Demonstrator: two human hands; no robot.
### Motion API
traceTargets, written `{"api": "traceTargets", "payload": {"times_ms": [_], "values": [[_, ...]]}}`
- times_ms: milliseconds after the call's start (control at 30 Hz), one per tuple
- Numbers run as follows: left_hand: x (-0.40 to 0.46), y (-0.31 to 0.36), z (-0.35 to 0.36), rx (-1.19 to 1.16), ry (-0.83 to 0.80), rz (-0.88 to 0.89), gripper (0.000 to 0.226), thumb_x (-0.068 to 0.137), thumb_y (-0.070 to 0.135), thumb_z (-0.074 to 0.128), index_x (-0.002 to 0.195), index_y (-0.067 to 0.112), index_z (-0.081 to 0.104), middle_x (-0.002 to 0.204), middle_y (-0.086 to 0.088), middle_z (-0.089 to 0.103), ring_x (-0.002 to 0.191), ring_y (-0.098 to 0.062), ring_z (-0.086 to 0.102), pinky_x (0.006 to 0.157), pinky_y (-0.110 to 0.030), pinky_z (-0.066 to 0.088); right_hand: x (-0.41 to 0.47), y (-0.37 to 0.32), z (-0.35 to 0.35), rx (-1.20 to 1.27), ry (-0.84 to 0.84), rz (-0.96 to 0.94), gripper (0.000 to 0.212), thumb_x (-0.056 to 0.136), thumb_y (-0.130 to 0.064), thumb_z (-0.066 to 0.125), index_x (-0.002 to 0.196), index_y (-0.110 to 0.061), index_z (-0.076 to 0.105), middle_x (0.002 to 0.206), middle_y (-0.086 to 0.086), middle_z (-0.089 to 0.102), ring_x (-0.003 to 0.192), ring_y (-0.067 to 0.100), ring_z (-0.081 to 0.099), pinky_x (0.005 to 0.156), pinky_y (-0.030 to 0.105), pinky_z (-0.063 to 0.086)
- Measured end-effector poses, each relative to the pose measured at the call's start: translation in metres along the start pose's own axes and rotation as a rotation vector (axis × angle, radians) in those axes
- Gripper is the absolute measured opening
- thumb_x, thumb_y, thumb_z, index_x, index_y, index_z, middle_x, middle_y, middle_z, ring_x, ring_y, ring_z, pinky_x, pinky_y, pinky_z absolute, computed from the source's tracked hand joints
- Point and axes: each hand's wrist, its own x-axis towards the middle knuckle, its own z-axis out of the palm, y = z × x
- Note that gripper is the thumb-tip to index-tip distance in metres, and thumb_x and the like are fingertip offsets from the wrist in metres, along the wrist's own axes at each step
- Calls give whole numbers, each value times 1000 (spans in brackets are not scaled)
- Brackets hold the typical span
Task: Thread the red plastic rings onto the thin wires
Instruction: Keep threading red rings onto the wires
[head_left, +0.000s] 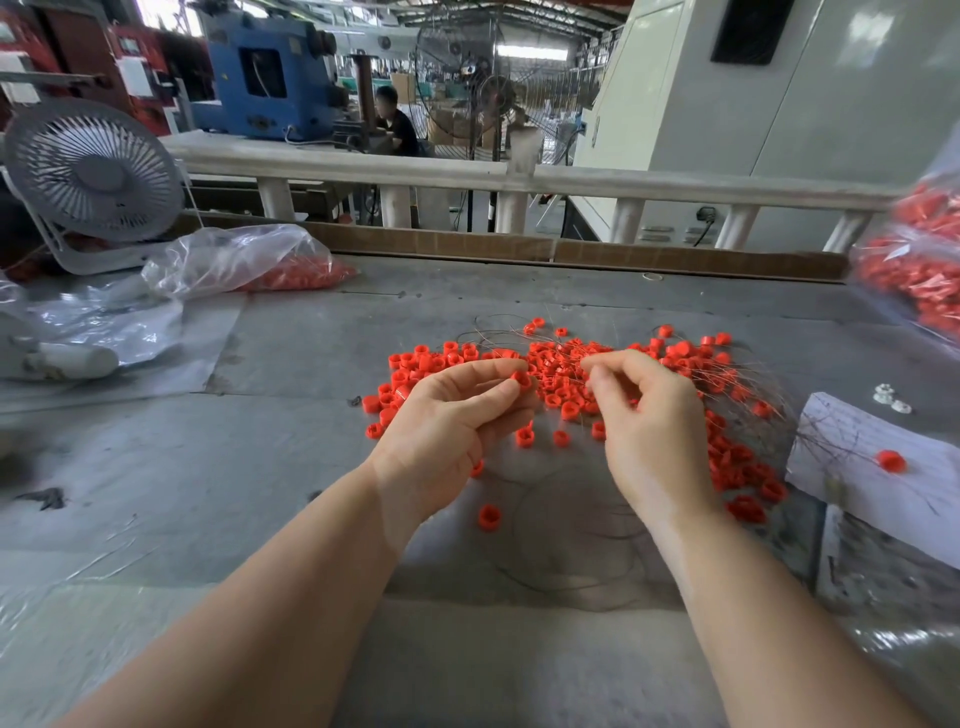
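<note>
Nearest me, loose coils of thin wire (561, 561) lie flat on the grey table (260, 467), looping under my wrists. Above them my left hand (447, 421) has its grip closed on one red ring (521, 379), pinched between thumb and fingertips, its hole turned roughly toward my right hand (649, 415). That hand's fingers are curled together in a fine pinch; I judge it holds a wire end, though the strand is too thin to make out there. To do this step well, I would keep the ring steady, line its short axis up with the wire's tip, and feed the tip straight through rather than at a slant. Beyond both hands the pile of red rings (566, 364) spreads across the table, with more wires (737, 384) fanning out to the right, their long axes running mostly left to right. Farther back lie a clear bag of rings (249, 260) and a small white fan (93, 171).
</note>
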Motion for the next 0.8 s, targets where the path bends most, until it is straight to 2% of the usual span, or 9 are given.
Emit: {"api": "traceTargets", "payload": {"times_ms": [67, 167, 233, 367, 467, 667, 733, 800], "values": [[0, 1, 0, -7, -4, -5, 17, 86, -6, 50, 89, 3, 64, 72, -6, 69, 67, -12, 69, 64, -20, 56, -1, -4, 0, 99, -13, -46, 16, 94, -18, 54, 90, -13, 69, 78, -1, 68, 77, 18, 63, 72, 33, 50], [0, 2, 1, -21, -11, -10, 16, 86, -6, 50, 90, 2, 64, 73, -8, 69, 67, -12, 69, 64, -19, 56, -5, -7, 2, 88, -80, -144, 10, 89, -19, 61, 88, -16, 70, 77, -6, 67, 70, 7, 59, 68, 21, 47], [-2, 2, 1, -35, -24, -15, 16, 85, -6, 50, 90, 1, 63, 73, -9, 71, 69, -14, 70, 64, -19, 56, -6, -5, 3, 57, -120, -161, 5, 84, -12, 67, 85, -14, 71, 77, -7, 68, 73, 6, 61, 70, 17, 48], [-2, 2, 1, -29, -10, -4, 16, 85, -6, 51, 92, 3, 63, 72, -8, 70, 68, -13, 69, 63, -19, 56, -3, -3, 2, 63, -145, -103, 12, 82, -4, 67, 78, -15, 70, 72, -10, 66, 70, 5, 61, 69, 16, 47], [-1, 1, 0, -19, 10, 23, 21, 89, -5, 48, 93, 7, 64, 71, -8, 68, 65, -13, 68, 63, -20, 56, -1, -5, 0, 180, -120, -51, 17, 83, -1, 66, 77, -17, 69, 69, -13, 65, 65, -1, 60, 63, 8, 43], [-1, 1, 0, 47, 0, -4, 30, 93, -6, 41, 82, 5, 67, 74, -9, 64, 67, -12, 67, 66, -20, 56, -3, -9, -1, 280, -133, -41, 21, 83, 0, 66, 76, -20, 68, 66, -13, 64, 62, -6, 59, 57, 5, 42], [-1, 1, 0, 59, -3, -10, 26, 91, -5, 46, 81, 6, 68, 72, -8, 67, 68, -12, 67, 67, -20, 56, -3, -10, -1, 300, -139, -42, 23, 83, 1, 66, 75, -21, 67, 65, -13, 64, 61, -6, 58, 53, 5, 42], [-1, -1, 0, 84, -18, -1, 13, 82, 1, 58, 81, 7, 69, 71, -6, 67, 67, -12, 66, 68, -19, 56, -4, -9, -1, 324, -151, -35, 25, 82, 1, 66, 74, -22, 67, 63, -13, 64, 59, -4, 58, 52, 6, 43]]}}
